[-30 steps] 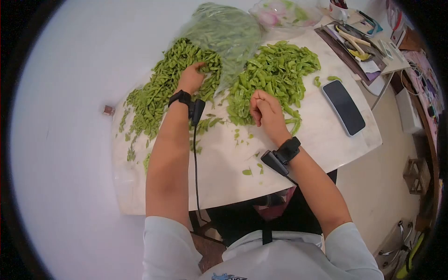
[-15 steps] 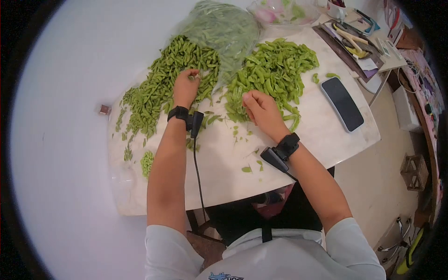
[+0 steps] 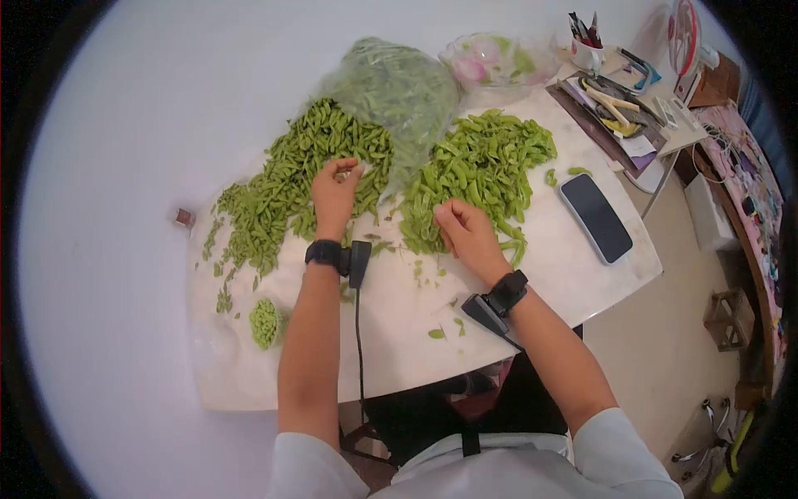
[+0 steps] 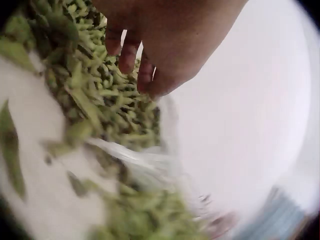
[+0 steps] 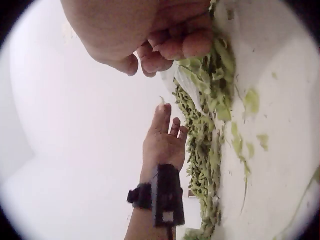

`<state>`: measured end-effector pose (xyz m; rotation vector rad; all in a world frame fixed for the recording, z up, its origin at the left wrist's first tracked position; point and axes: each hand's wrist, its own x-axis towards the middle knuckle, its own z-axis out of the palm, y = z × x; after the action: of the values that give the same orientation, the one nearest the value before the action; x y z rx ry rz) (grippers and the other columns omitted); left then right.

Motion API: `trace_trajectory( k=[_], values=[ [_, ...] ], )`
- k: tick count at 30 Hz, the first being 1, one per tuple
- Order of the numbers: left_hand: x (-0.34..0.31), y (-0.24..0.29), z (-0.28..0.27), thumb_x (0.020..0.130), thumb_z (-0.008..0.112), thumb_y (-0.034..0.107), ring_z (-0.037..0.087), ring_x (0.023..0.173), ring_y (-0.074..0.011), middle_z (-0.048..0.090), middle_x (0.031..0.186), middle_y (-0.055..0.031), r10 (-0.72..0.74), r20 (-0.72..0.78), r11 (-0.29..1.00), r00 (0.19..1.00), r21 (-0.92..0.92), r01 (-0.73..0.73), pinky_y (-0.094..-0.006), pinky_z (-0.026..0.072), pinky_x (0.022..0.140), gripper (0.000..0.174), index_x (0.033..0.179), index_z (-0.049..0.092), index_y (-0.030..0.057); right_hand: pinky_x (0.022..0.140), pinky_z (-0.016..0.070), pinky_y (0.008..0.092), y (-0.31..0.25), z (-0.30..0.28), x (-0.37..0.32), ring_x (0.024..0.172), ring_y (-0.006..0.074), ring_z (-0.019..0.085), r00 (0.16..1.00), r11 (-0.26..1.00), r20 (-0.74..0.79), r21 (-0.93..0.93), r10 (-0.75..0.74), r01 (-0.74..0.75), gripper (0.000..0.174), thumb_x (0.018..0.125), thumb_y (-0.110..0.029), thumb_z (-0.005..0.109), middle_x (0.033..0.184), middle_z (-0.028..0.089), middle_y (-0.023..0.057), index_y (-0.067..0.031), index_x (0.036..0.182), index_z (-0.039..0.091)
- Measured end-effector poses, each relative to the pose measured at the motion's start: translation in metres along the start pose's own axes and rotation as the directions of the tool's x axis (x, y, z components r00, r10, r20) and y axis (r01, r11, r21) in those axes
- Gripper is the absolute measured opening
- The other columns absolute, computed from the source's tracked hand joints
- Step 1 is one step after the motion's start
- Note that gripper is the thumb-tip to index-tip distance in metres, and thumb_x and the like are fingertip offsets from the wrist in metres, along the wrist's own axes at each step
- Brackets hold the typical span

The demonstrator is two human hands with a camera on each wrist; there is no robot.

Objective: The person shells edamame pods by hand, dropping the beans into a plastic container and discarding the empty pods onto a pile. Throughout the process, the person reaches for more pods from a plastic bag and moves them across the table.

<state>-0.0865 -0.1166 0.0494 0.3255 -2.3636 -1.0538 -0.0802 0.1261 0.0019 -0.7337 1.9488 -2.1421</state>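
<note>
My left hand (image 3: 335,200) hovers over the near side of a heap of darker green bean pods (image 3: 274,183). Its thumb and forefinger pinch a small pale green piece (image 5: 161,100), seen in the right wrist view; its kind is too small to tell. My right hand (image 3: 467,233) is beside the lower left edge of a heap of lighter, flattened pods (image 3: 490,158). The fingers (image 5: 170,49) hang loosely curled, with nothing visible between them. A small container of shelled green beans (image 3: 263,324) stands near the left forearm.
A clear plastic bag of pods (image 3: 399,83) lies behind and between the heaps. A flower-patterned bowl (image 3: 495,62) stands at the back. On the right lies a phone (image 3: 596,218). Leaf scraps (image 3: 436,333) dot the white table (image 3: 399,349). Tools (image 3: 615,104) sit on a side table.
My left hand has lifted out of the darker heap, its fingertips coming together on a small piece. My right hand stays by the lighter heap. The head view has tilted up.
</note>
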Motion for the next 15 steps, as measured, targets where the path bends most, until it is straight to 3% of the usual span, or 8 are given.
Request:
trace_trajectory(
  k=[2, 4, 7, 8, 14, 15],
  values=[
    [-0.027, 0.03, 0.001, 0.082, 0.069, 0.007, 0.053, 0.069, -0.0051, 0.061, 0.08, -0.0004, -0.036, 0.027, 0.896, 0.999, -0.442, 0.044, -0.0198, 0.0439, 0.065, 0.022, 0.102, 0.063, -0.0008, 0.047, 0.0363, 0.0225, -0.005, 0.001, 0.0, 0.051, 0.0069, 0.045, 0.999, 0.999, 0.012, -0.001, 0.047, -0.047, 0.018, 0.093, -0.02, 0.053, 0.063, 0.051, 0.0008, -0.0025, 0.092, 0.057],
    [-0.059, 0.048, 0.005, 0.083, 0.067, 0.008, 0.054, 0.074, -0.0065, 0.06, 0.082, 0.0001, -0.08, 0.106, 0.898, 0.991, -0.424, 0.118, -0.0206, 0.0446, 0.069, 0.023, 0.104, 0.062, -0.001, 0.06, 0.0455, 0.0271, -0.025, 0.001, -0.002, 0.063, 0.0132, 0.056, 0.986, 0.987, 0.027, 0.007, 0.162, -0.162, 0.024, 0.089, -0.021, 0.058, 0.077, 0.061, 0.0073, -0.0002, 0.1, 0.06],
    [-0.092, 0.041, 0.021, 0.084, 0.066, 0.005, 0.053, 0.076, -0.0058, 0.06, 0.084, 0.0012, -0.084, 0.188, 0.862, 0.979, -0.479, 0.166, -0.02, 0.0438, 0.07, 0.021, 0.104, 0.061, -0.0009, 0.052, 0.0423, 0.0211, -0.026, 0.0, -0.004, 0.057, 0.0069, 0.053, 0.985, 0.968, 0.039, 0.181, 0.168, -0.172, 0.02, 0.088, -0.018, 0.061, 0.074, 0.058, 0.0009, -0.003, 0.101, 0.06],
    [-0.101, 0.038, 0.026, 0.084, 0.066, 0.005, 0.053, 0.076, -0.0056, 0.06, 0.084, 0.0013, -0.088, 0.205, 0.859, 0.975, -0.481, 0.178, -0.0198, 0.0435, 0.069, 0.021, 0.104, 0.061, -0.0009, 0.05, 0.0416, 0.0204, -0.026, 0.0, -0.004, 0.057, 0.0068, 0.052, 0.994, 0.974, 0.016, 0.2, 0.106, -0.107, 0.02, 0.089, -0.019, 0.061, 0.071, 0.057, -0.0002, -0.0033, 0.101, 0.061],
    [-0.115, 0.027, 0.036, 0.085, 0.066, 0.006, 0.052, 0.073, -0.0041, 0.061, 0.083, 0.0011, -0.037, 0.241, 0.751, 0.97, -0.634, 0.186, -0.0183, 0.0418, 0.065, 0.021, 0.104, 0.062, 0.0, 0.052, 0.044, 0.0217, -0.021, 0.0, -0.003, 0.06, 0.007, 0.055, 0.975, 0.976, 0.099, 0.078, 0.197, -0.205, 0.019, 0.088, -0.02, 0.061, 0.074, 0.06, 0.0008, -0.0022, 0.095, 0.064],
    [-0.115, 0.026, 0.035, 0.085, 0.065, 0.007, 0.051, 0.073, -0.0042, 0.06, 0.083, 0.0015, -0.041, 0.251, 0.754, 0.967, -0.627, 0.195, -0.0185, 0.0417, 0.066, 0.021, 0.105, 0.062, -0.0001, 0.053, 0.0443, 0.0219, -0.018, 0.001, -0.001, 0.06, 0.0071, 0.056, 0.981, 0.986, 0.112, 0.037, 0.159, -0.164, 0.019, 0.088, -0.02, 0.061, 0.073, 0.06, 0.0008, -0.0023, 0.093, 0.064]
  ],
)
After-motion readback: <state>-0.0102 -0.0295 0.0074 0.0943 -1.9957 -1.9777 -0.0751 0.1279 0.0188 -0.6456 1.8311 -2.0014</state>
